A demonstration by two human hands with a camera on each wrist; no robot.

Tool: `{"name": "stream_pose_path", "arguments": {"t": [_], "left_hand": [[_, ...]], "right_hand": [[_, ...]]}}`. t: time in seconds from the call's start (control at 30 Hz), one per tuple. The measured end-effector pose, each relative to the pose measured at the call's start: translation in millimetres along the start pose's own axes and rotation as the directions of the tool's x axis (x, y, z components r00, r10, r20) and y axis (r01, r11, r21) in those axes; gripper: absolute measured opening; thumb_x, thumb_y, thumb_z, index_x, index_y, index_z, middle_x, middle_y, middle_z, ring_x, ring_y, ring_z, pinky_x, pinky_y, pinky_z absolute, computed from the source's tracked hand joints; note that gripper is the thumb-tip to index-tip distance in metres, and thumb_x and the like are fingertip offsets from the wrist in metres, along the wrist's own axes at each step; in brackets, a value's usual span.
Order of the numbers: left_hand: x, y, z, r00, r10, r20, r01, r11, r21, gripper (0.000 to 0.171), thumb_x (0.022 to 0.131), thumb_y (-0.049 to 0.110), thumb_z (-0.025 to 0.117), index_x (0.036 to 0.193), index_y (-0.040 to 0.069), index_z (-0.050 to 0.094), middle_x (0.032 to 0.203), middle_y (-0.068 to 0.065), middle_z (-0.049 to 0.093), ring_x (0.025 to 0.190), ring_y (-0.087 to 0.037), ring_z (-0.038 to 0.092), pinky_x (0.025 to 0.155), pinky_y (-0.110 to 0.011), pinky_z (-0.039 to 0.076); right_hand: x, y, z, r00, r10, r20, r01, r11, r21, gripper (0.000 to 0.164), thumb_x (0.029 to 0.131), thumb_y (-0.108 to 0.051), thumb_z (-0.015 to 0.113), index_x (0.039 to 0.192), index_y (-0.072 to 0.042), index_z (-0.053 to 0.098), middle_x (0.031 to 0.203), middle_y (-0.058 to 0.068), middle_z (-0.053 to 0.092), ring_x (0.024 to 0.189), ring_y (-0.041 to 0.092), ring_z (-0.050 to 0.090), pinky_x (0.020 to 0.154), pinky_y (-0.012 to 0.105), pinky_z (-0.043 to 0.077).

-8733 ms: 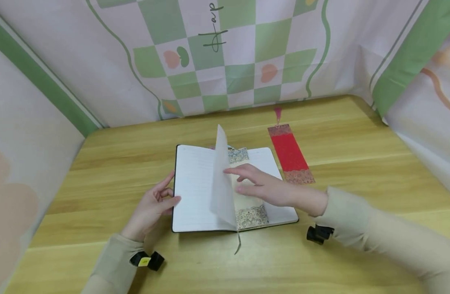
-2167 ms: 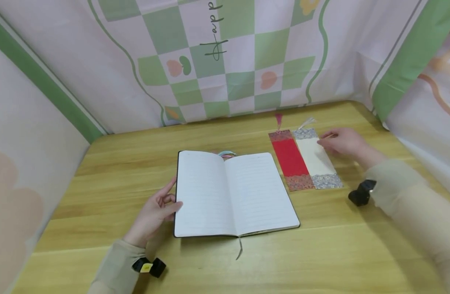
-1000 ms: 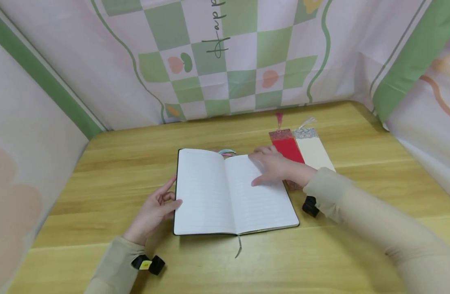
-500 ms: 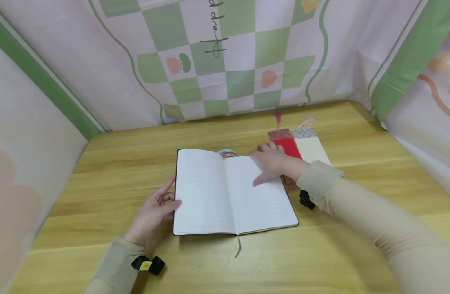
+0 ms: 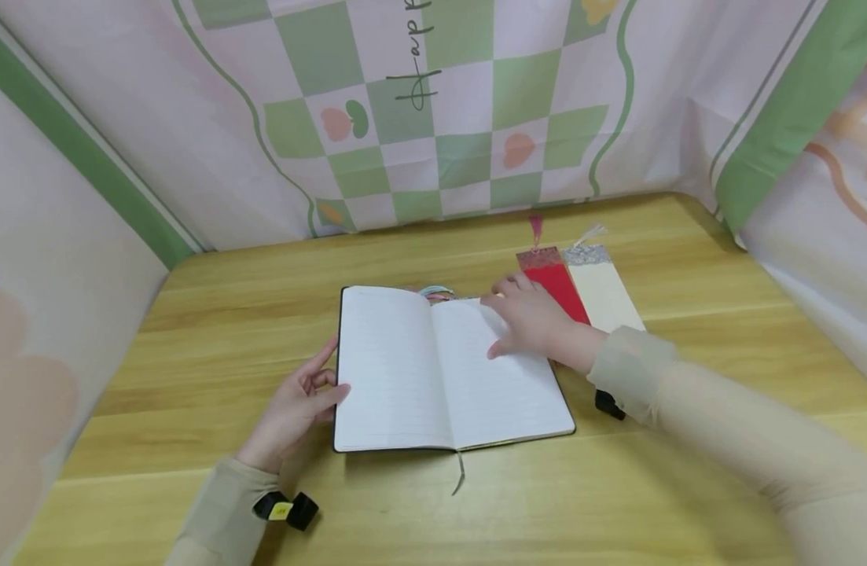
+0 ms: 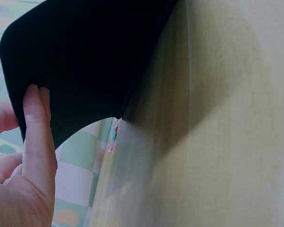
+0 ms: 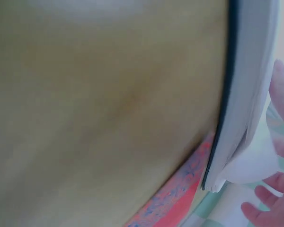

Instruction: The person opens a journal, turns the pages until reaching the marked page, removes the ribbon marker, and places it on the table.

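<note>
An open notebook (image 5: 391, 369) with a black cover and white lined pages lies on the wooden table. My left hand (image 5: 292, 409) grips its left edge, thumb on the page; in the left wrist view, fingers (image 6: 38, 127) lie against the raised black cover (image 6: 85, 61). On the upper right corner of the right page rests my right hand (image 5: 532, 318), thumb and index finger apart. Its wrist view shows a page corner (image 7: 251, 165) curling up beside the fingers. A red bookmark (image 5: 556, 291) and a cream bookmark (image 5: 603, 291) lie to the right, partly hidden by the right arm.
Pale blue and pink tassels (image 5: 436, 294) stick out past the notebook's top edge. A grey ribbon (image 5: 461, 475) hangs from the bottom of its spine. Behind the table (image 5: 263, 267) hangs a green-and-white checked cloth (image 5: 461, 94).
Earlier the cream bookmark lay inside the notebook; my right hand has since laid it beside the red one and returned to the right page's corner. My left hand keeps its grip.
</note>
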State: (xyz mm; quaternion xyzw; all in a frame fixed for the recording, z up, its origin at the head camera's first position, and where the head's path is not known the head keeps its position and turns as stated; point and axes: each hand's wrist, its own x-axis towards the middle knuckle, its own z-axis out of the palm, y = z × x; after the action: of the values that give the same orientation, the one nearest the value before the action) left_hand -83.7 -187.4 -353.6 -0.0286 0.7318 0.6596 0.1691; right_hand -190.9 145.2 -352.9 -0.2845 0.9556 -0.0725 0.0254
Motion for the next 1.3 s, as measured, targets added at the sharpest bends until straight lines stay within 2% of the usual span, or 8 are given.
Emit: {"name": "stream_pose_path", "arguments": {"t": [0.23, 0.47, 0.77, 0.93, 1.07, 1.17, 1.2, 1.3], "left_hand": [[0.5, -0.3, -1.4, 1.0, -0.012, -0.009, 0.012, 1.0, 0.014, 0.073, 0.092, 0.002, 0.057, 0.151, 0.025, 0.021, 0.085, 0.003, 0.051, 0.066, -0.007, 0.048, 0.063, -0.023, 0.047], [0.5, 1.6, -0.9, 1.0, -0.005, -0.008, 0.005, 1.0, 0.019, 0.073, 0.092, 0.002, 0.057, 0.151, 0.025, 0.022, 0.086, 0.003, 0.051, 0.066, -0.007, 0.047, 0.062, -0.023, 0.046], [-0.8, 2.7, -0.1, 1.0, 0.008, 0.0, -0.008, 1.0, 0.013, 0.073, 0.092, 0.001, 0.058, 0.151, 0.024, 0.022, 0.085, 0.003, 0.05, 0.061, -0.006, 0.043, 0.06, -0.022, 0.044], [-0.5, 2.9, 0.7, 1.0, 0.008, -0.001, -0.008, 1.0, 0.007, 0.073, 0.092, 0.001, 0.057, 0.151, 0.023, 0.022, 0.084, 0.003, 0.05, 0.061, -0.005, 0.045, 0.061, -0.022, 0.045], [-0.9, 3.5, 1.3, 1.0, 0.008, 0.002, -0.008, 1.0, -0.009, 0.073, 0.092, -0.001, 0.056, 0.152, 0.023, 0.021, 0.083, 0.004, 0.05, 0.061, -0.005, 0.045, 0.06, -0.021, 0.045], [-1.3, 3.9, 1.7, 1.0, 0.007, 0.001, -0.007, 1.0, -0.014, 0.073, 0.092, -0.001, 0.056, 0.152, 0.023, 0.021, 0.082, 0.004, 0.05, 0.061, -0.005, 0.045, 0.059, -0.021, 0.044], [-1.4, 4.1, 1.9, 1.0, 0.006, 0.001, -0.006, 1.0, -0.014, 0.073, 0.092, -0.001, 0.056, 0.151, 0.023, 0.021, 0.082, 0.004, 0.05, 0.061, -0.005, 0.045, 0.059, -0.021, 0.043], [-1.3, 4.0, 2.2, 1.0, 0.004, 0.001, -0.004, 1.0, -0.016, 0.073, 0.092, -0.001, 0.056, 0.151, 0.024, 0.022, 0.083, 0.004, 0.051, 0.062, -0.005, 0.046, 0.06, -0.021, 0.044]], "right_hand": [[-17, -7, -2, 0.994, -0.101, -0.032, 0.101, 0.995, 0.016, 0.069, 0.071, -0.034, 0.082, 0.127, -0.003, 0.056, 0.117, 0.017, 0.061, 0.105, 0.032, 0.058, 0.08, 0.042, 0.053], [-33, -13, -4, 0.984, -0.125, -0.126, 0.138, 0.986, 0.096, 0.038, 0.081, -0.001, 0.069, 0.119, -0.004, 0.06, 0.102, 0.011, 0.065, 0.081, 0.02, 0.062, 0.063, 0.029, 0.052], [-44, -22, -13, 0.974, -0.068, -0.218, 0.139, 0.934, 0.329, 0.03, 0.082, 0.003, 0.065, 0.111, -0.002, 0.064, 0.102, 0.01, 0.067, 0.079, 0.016, 0.062, 0.068, 0.03, 0.054], [-49, -29, -22, 0.999, 0.021, -0.037, 0.005, 0.809, 0.587, 0.048, 0.089, -0.02, 0.063, 0.132, -0.003, 0.05, 0.12, 0.016, 0.058, 0.098, 0.024, 0.06, 0.073, 0.033, 0.053], [-52, -37, -23, 0.993, -0.041, 0.107, -0.062, 0.594, 0.802, 0.066, 0.097, -0.038, 0.048, 0.149, -0.006, 0.022, 0.146, 0.021, 0.031, 0.127, 0.038, 0.04, 0.093, 0.047, 0.047], [-51, -45, -18, 0.986, -0.131, 0.108, -0.036, 0.462, 0.886, 0.073, 0.098, -0.05, 0.035, 0.152, -0.008, 0.009, 0.149, 0.024, 0.021, 0.131, 0.043, 0.033, 0.097, 0.052, 0.043], [-50, -48, -16, 0.984, -0.147, 0.103, -0.024, 0.461, 0.887, 0.075, 0.097, -0.055, 0.031, 0.152, -0.009, 0.008, 0.149, 0.024, 0.022, 0.129, 0.043, 0.035, 0.095, 0.052, 0.044], [-48, -58, -10, 0.979, -0.19, 0.075, 0.04, 0.537, 0.842, 0.076, 0.096, -0.06, 0.028, 0.152, -0.011, 0.012, 0.148, 0.021, 0.025, 0.128, 0.04, 0.038, 0.1, 0.055, 0.037]]}}
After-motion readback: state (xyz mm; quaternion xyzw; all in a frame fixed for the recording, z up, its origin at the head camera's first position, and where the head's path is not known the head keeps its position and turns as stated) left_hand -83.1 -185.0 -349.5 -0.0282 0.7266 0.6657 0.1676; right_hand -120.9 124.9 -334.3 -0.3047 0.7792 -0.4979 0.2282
